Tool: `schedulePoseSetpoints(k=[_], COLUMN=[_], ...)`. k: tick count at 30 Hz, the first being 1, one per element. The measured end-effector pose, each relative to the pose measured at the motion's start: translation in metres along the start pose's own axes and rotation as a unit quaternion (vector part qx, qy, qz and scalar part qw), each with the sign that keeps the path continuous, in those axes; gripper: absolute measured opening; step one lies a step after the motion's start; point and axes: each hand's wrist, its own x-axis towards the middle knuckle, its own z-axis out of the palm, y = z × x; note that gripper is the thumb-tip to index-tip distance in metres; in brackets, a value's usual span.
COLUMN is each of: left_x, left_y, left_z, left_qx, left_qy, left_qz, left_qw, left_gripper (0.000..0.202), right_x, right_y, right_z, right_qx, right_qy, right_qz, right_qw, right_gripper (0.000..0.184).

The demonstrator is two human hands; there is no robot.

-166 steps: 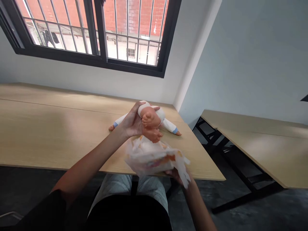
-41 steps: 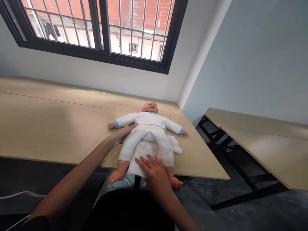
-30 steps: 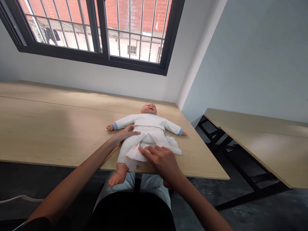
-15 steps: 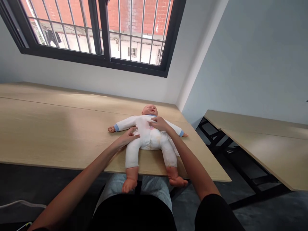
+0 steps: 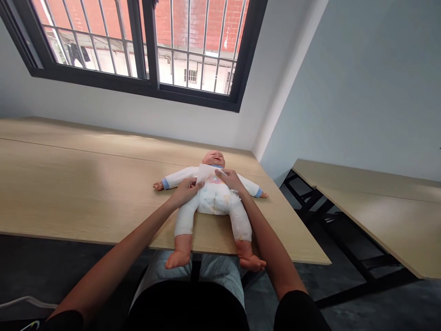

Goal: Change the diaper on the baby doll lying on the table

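Observation:
A baby doll lies face up near the table's front edge, its head away from me and its feet over the edge. It wears a white shirt with blue cuffs and collar, and white padding like a diaper around the hips. My left hand is closed at the shirt's side, fingers pinching its edge. On the chest, my right hand pinches white fabric over a coloured print. Between the hands, a pale flap stands raised; its lower edge is partly hidden by my fingers.
The wooden table stretches left below a barred window. A second table with black legs stands at the right, across a gap. My lap is under the doll's feet. A pale cable lies at lower left.
My left fingers have closed from a spread pose onto the shirt's edge. The white fabric on the chest has been drawn up, showing more print and padding. The doll's legs have shifted slightly left.

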Motion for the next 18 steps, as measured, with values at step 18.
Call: schedulePoseSetpoints(k=[18], left_x=[-0.013], left_y=[0.024], left_z=[-0.006], left_qx=[0.18], left_qy=[0.218], left_qz=[0.243], left_qw=[0.928], left_gripper=[0.014], right_x=[-0.006], right_y=[0.002], right_z=[-0.039], right_qx=[-0.049], right_qy=[0.238], right_qz=[0.006], right_qw=[0.97], right_gripper=[0.046])
